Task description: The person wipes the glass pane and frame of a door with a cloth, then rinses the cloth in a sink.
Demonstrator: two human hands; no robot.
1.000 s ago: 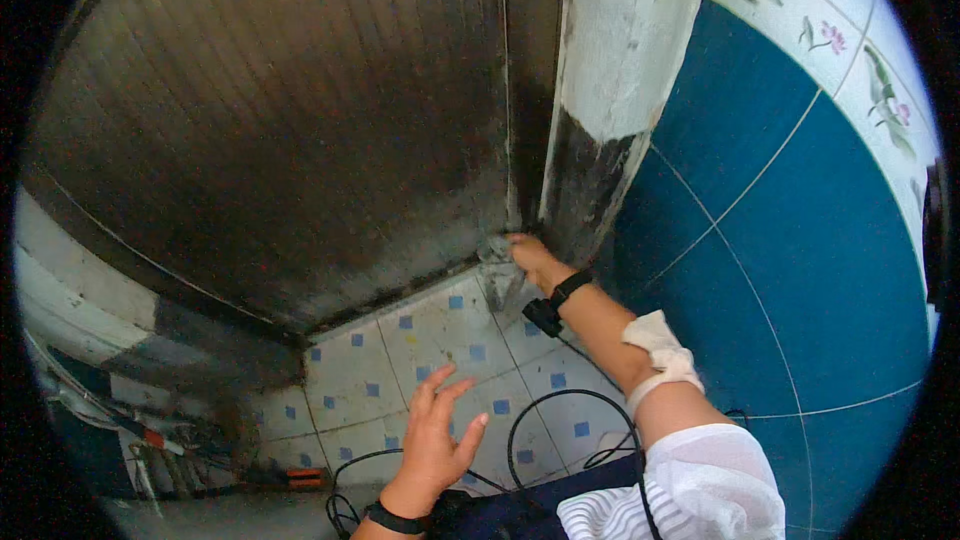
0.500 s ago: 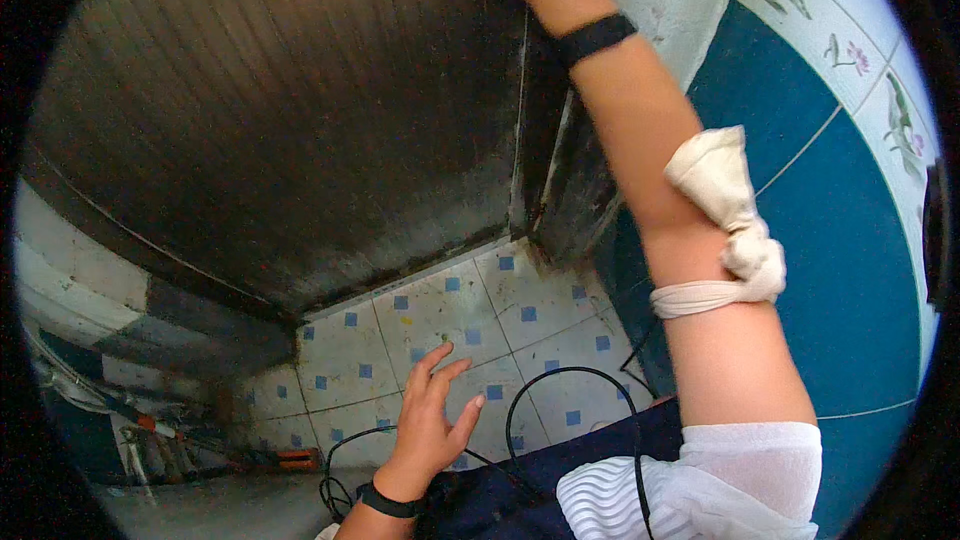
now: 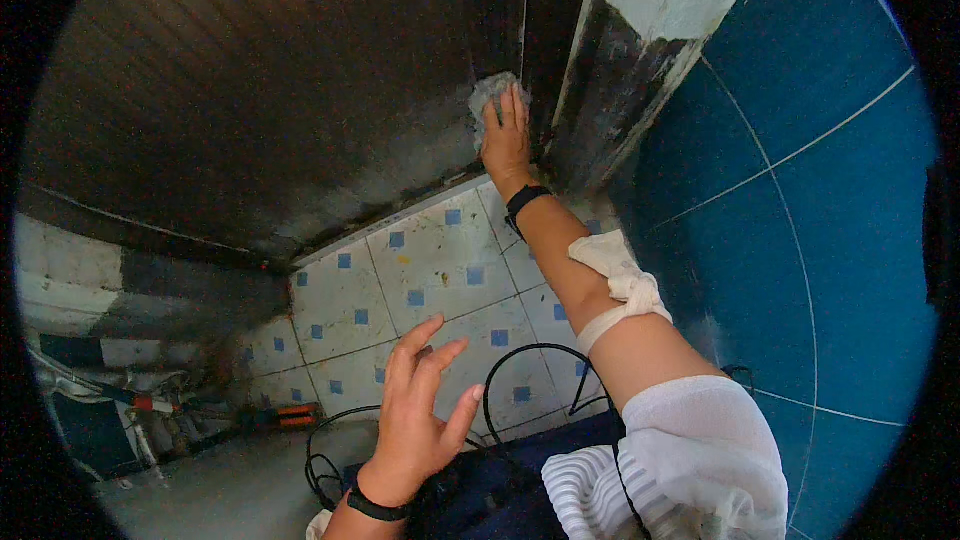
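A crumpled grey rag (image 3: 489,89) is pressed flat against the lower right part of a dark, ribbed door panel (image 3: 300,90). My right hand (image 3: 507,143) lies over the rag with its fingers stretched upward, holding it to the panel near the frame. Part of the rag is hidden under the palm. My left hand (image 3: 415,420) hovers in front of me over the tiled floor, fingers apart and curved, with nothing in it. Black bands circle both wrists, and a pale cloth strip (image 3: 632,290) is knotted round my right arm.
White floor tiles with blue squares (image 3: 440,270) reach to the door's bottom edge. Blue wall tiles (image 3: 800,240) rise at the right, beside a stained door frame (image 3: 610,80). A black cable (image 3: 540,348) loops near my lap. Pipes and hoses (image 3: 140,400) crowd the left.
My right hand has swept the rag down the door's right side, from the top of the view to near the bottom edge. My left hand stays almost in place. The view has shifted slightly.
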